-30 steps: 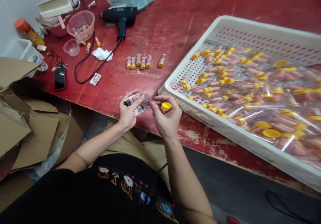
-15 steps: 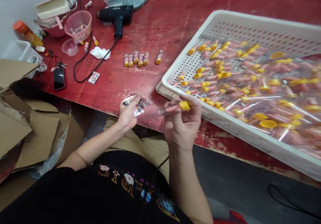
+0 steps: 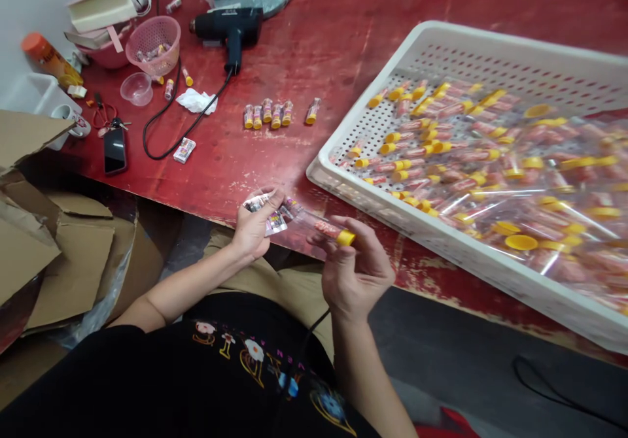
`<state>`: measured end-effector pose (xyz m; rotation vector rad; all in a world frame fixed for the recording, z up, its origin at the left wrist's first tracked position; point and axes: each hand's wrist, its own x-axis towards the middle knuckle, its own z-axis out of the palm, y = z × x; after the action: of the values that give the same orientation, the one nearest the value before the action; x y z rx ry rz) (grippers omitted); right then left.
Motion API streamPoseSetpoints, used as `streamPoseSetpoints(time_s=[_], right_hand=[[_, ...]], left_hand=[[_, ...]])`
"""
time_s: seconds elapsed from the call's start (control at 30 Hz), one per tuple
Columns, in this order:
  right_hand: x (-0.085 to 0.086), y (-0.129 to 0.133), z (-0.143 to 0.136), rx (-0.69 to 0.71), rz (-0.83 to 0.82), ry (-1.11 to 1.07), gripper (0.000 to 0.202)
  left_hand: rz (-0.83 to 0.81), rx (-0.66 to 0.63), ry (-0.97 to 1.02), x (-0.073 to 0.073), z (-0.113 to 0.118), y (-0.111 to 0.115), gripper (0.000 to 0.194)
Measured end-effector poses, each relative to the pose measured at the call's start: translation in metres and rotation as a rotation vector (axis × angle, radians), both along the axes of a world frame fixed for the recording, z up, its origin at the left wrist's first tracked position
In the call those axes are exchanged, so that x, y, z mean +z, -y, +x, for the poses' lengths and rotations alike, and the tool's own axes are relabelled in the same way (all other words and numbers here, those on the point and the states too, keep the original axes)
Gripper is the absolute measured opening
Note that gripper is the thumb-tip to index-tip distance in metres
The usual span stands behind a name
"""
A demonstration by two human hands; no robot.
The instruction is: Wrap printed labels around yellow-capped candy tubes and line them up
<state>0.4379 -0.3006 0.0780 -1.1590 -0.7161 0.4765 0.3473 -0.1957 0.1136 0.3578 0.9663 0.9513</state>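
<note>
Lowered at its capped end since the frame before, the clear tube [image 3: 326, 228] now slants toward the printed labels [image 3: 275, 224] mid-frame. Right-hand fingers [image 3: 366, 236] hold it near the yellow cap; the left hand [image 3: 251, 230] pinches the labels, thumb on top. Their print is too small to read; lettering on the orange canister [image 3: 53, 59], upper left, is blurred.

Clutter sat on a red table [image 3: 338, 39]
A dark phone [image 3: 114, 151] lay near red-handled scissors [image 3: 102, 116] and a white mug [image 3: 73, 121]; behind was an orange-capped canister [image 3: 53, 60], with cardboard [image 3: 73, 261] beside the table
</note>
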Motion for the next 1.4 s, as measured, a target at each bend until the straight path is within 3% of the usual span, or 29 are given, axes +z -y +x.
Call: streamPoseSetpoints(time_s=[0.17, 0.47, 0.6, 0.73, 1.0, 1.27, 1.4], right_hand=[[-0.001, 0.01, 0.008, 0.062, -0.097, 0.119, 0.03], [0.012, 0.007, 0.011, 0.208, -0.069, 0.393, 0.046], [0.012, 0.001, 0.011, 0.277, -0.073, 0.331, 0.044], [0.011, -0.006, 0.006, 0.229, -0.088, 0.27, 0.047], [0.014, -0.023, -0.008, -0.104, -0.069, 0.348, 0.022], [0.008, -0.052, -0.01, -0.075, -0.046, 0.318, 0.019], [-0.006, -0.099, 0.005, -0.05, -0.075, 0.301, 0.01]], left_hand=[[0.032, -0.039, 0.049, 0.003, -0.003, 0.004, 0.048], [0.031, -0.23, 0.097, 0.002, -0.008, 0.001, 0.057], [0.069, -0.347, 0.116, 0.001, -0.015, -0.01, 0.063], [0.109, -0.37, 0.091, 0.001, -0.019, -0.012, 0.07], [0.182, -0.378, 0.057, -0.005, -0.019, -0.002, 0.068], [0.148, -0.266, 0.048, -0.017, -0.017, -0.022, 0.074], [0.088, -0.203, 0.101, -0.029, -0.011, -0.053, 0.062]])
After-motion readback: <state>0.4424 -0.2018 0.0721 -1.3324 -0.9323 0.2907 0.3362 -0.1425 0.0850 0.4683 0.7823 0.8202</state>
